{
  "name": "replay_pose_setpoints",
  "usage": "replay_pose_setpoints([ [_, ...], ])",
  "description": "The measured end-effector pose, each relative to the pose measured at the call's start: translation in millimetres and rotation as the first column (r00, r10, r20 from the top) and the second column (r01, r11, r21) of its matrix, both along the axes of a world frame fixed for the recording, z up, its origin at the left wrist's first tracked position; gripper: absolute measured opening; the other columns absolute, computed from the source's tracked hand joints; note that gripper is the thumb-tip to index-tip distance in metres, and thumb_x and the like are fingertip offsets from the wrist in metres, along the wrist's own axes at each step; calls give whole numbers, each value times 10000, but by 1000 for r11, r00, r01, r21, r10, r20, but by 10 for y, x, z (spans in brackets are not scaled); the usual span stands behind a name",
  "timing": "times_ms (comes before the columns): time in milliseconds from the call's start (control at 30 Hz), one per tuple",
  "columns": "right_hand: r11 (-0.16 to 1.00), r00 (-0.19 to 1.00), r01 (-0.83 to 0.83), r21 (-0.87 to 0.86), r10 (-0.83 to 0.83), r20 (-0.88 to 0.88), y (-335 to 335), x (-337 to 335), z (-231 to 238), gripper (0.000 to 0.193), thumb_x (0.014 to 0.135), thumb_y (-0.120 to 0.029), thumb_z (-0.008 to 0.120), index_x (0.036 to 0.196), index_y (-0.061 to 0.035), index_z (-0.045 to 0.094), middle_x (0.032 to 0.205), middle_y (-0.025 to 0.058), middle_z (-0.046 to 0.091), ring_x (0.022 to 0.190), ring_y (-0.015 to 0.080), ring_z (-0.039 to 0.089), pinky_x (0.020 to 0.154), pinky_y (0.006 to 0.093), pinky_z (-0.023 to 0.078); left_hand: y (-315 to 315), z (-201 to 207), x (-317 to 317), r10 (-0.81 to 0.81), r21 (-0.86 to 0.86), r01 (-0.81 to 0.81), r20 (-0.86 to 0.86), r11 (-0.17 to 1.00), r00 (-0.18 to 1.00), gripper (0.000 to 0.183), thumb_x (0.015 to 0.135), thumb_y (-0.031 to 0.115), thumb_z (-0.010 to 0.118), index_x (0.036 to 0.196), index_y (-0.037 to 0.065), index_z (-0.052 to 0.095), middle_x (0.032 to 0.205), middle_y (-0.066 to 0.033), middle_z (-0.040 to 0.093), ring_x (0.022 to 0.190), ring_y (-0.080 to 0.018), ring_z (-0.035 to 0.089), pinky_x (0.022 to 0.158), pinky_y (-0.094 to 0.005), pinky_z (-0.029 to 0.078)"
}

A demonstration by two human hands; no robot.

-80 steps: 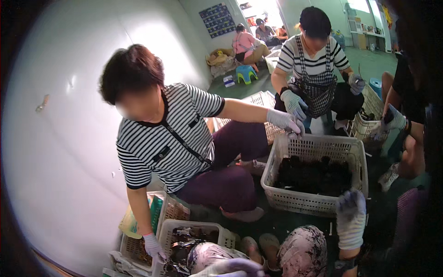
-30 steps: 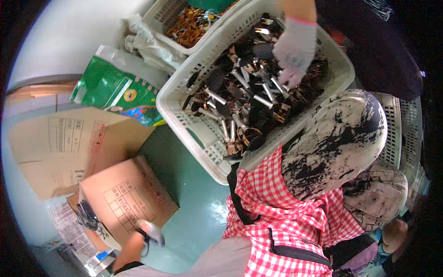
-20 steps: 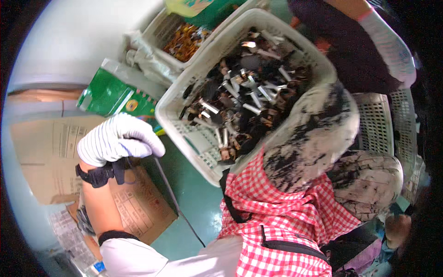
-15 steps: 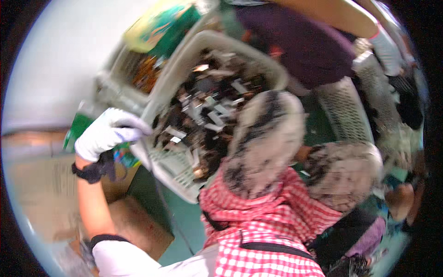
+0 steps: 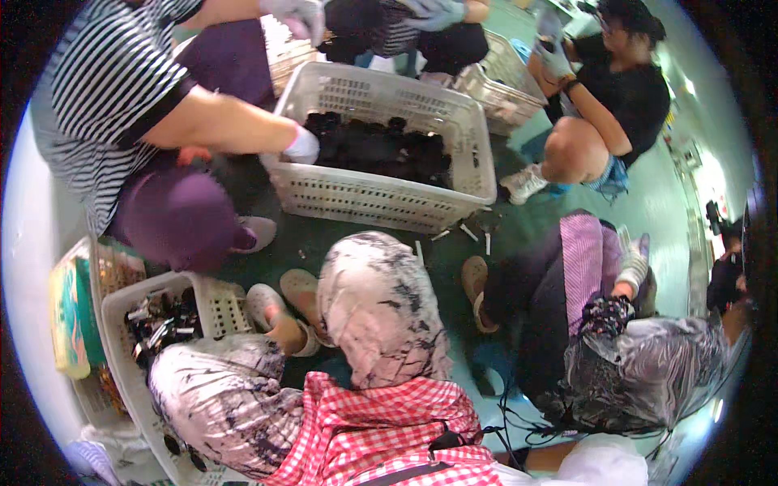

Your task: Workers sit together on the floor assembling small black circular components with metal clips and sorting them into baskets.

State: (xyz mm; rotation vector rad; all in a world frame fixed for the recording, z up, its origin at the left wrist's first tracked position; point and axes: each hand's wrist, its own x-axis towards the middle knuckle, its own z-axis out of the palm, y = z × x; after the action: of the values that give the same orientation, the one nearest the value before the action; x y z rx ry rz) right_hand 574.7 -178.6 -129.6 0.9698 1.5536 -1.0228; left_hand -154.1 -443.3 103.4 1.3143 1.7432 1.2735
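The person's own left hand and right hand do not show here. Only a white sleeve (image 5: 604,463) comes in at the lower edge, so I cannot tell if the grip is wide, narrow or holding something. The nearest work is the small white basket (image 5: 121,304) on the green floor (image 5: 519,235), just beside the person's left knee (image 5: 219,389). A heap of small dark and metal parts (image 5: 156,326) lies against its near wall. These parts look hard, stiff and light one by one, perhaps with sharp edges, so I think they are best pinched at the ends. The filled basket is probably heavy and is better taken by its rim on two opposite sides. Farther away stands a large white basket (image 5: 365,194) with dark pieces, where a co-worker's gloved hand (image 5: 303,147) rests on its left rim. A few loose pieces (image 5: 463,232) lie on the floor near its front right corner.
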Motion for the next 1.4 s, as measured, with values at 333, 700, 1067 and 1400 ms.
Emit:
replay_pose_setpoints([
  [333,876,856,295,382,-65,-513,528,-1302,-54,272,908,-255,531,964,-6,622,916,215,656,829,386,630,721,452,503,3310,-92,1505,-917,-552,778,55,301,394,287,798,177,740,1046,45,684,892,-100,711,813,-231,696,770,-316,532],
  [700,508,756,652,563,-375,-537,1775,-2441,-2107,248,860,-189,570,1048,-34,620,849,201,657,808,337,662,714,409,525,3655,-400,1330,-472,-563,535,269,630,839,269,886,241,632,986,-5,680,881,-41,677,845,-105,606,793,-272,485],
  [1067,720,935,-8,694,252,-251,1538,-3010,-2546,289,906,-201,513,1141,-115,657,1355,145,517,1147,361,567,915,514,481,3992,-837,1523,-376,-411,634,550,655,746,448,973,267,553,1337,18,473,863,-27,641,702,-63,559,652,-215,475],
  [1400,424,167,898,-115,-572,-803,1436,-2889,-1605,308,782,-143,693,1054,-2,659,898,93,693,843,255,675,793,381,537,3847,-1115,1418,-452,-422,626,444,656,773,412,951,237,582,1277,-8,531,1048,-68,659,929,-116,596,842,-262,486],
])
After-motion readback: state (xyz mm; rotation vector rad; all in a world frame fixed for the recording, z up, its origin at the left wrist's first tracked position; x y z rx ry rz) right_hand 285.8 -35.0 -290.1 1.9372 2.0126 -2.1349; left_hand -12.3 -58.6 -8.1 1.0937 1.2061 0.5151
